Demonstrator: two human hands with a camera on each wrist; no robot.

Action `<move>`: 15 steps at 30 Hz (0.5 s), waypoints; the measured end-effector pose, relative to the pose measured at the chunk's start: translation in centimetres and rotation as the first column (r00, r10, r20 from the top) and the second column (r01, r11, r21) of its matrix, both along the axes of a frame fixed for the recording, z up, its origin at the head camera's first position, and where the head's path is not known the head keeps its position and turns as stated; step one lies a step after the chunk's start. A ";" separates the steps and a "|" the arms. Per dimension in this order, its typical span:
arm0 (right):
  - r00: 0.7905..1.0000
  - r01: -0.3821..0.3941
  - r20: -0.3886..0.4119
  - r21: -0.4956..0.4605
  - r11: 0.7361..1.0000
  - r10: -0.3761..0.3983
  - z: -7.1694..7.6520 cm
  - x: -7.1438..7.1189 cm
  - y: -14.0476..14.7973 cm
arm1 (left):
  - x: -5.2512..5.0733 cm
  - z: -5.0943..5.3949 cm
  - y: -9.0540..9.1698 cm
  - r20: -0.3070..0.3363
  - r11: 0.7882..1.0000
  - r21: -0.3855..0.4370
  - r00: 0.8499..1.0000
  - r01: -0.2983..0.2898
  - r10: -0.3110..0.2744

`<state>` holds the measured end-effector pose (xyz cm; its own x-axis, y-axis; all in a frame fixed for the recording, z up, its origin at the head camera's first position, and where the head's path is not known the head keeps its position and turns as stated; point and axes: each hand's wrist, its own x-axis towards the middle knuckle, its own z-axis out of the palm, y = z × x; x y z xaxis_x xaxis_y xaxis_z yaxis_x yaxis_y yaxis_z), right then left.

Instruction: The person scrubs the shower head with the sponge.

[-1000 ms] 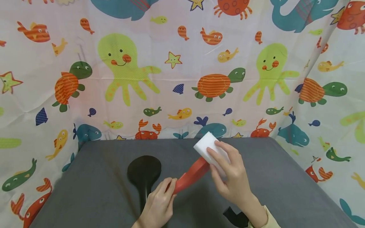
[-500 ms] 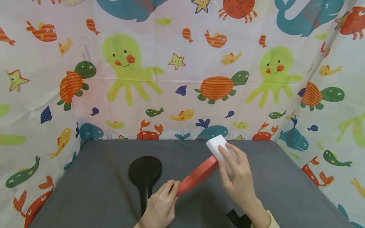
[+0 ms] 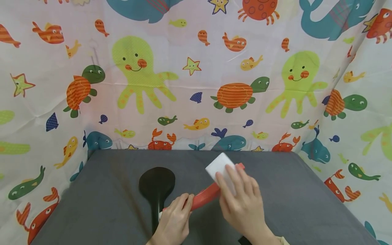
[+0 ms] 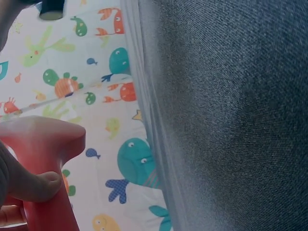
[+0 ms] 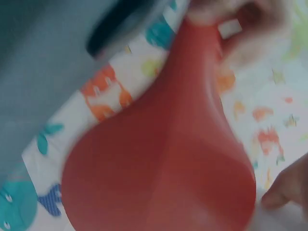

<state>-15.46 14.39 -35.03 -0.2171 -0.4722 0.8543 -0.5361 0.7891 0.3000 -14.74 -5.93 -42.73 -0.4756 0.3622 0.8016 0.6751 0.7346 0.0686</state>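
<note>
A red object with a narrow handle and a broad rounded end [image 5: 159, 168] is held up over the grey table. My left hand [image 3: 174, 217] grips its handle; in the left wrist view the thumb lies along the red handle [image 4: 48, 192]. My right hand [image 3: 243, 200] holds a white block [image 3: 221, 168] against the broad end, covering part of it in the head view. Only fingertips of the right hand [image 5: 288, 185] show at the edge of the right wrist view.
A black round-headed utensil [image 3: 157, 185] lies left of the hands, its handle running toward the left wrist. A black piece [image 3: 244, 241] is partly under the right forearm. Behind the grey table [image 3: 101, 204] hangs a sea-animal patterned curtain [image 3: 183, 95].
The white block and my right hand moved right, then back left and down across the red object. The left hand keeps its grip, having shifted slightly right in view.
</note>
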 end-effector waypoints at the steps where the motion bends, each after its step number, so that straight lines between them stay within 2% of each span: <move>1: 1.000 0.027 0.000 -0.044 0.999 -0.027 0.4 -0.1 0.3 | 0.1 0.0 0.0 0.009 1.000 0.000 1.000 -0.001 0.001; 4: 0.996 0.084 0.001 -0.122 0.989 -0.085 1.2 -0.3 0.9 | 0.2 0.1 0.1 0.038 1.000 0.002 0.999 0.005 -0.005; 7: 0.998 0.068 -0.007 -0.120 0.990 -0.069 0.9 0.0 0.6 | 0.3 0.1 0.1 0.040 1.000 0.001 0.999 0.007 -0.007; 12: 0.999 -0.017 -0.030 0.006 1.000 0.017 -1.7 0.8 -1.3 | 0.2 0.0 0.1 0.001 1.000 0.001 1.000 0.005 -0.005; 15: 0.999 -0.020 -0.046 0.092 0.996 0.024 -3.2 1.3 -1.9 | 0.1 -0.1 0.2 -0.011 1.000 -0.003 1.000 0.005 -0.005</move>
